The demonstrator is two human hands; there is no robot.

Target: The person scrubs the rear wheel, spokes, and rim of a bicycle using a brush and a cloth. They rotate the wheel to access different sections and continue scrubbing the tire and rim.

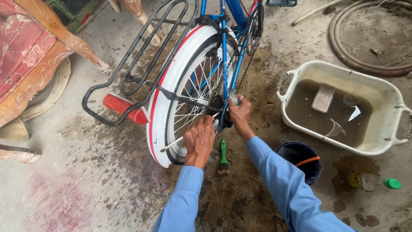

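left hand (199,139): fingers curled, gripping | right hand (239,114): closed, gripping

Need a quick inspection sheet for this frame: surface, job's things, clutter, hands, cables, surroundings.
Surface: concrete floor, wet and stained with dark grime under the wheel.
Job's things: blue bicycle's rear wheel with white mudguard; sprocket cluster; green brush lying on the floor.
Clutter: white tub of murky water; dark bucket; plastic bottle lying on its side.
Hands: left hand rests on the tyre; right hand at the sprockets, grip closed on a small object, unclear what.
Cables: coiled hose.
Surroundings: carved wooden furniture, rear rack, red reflector.
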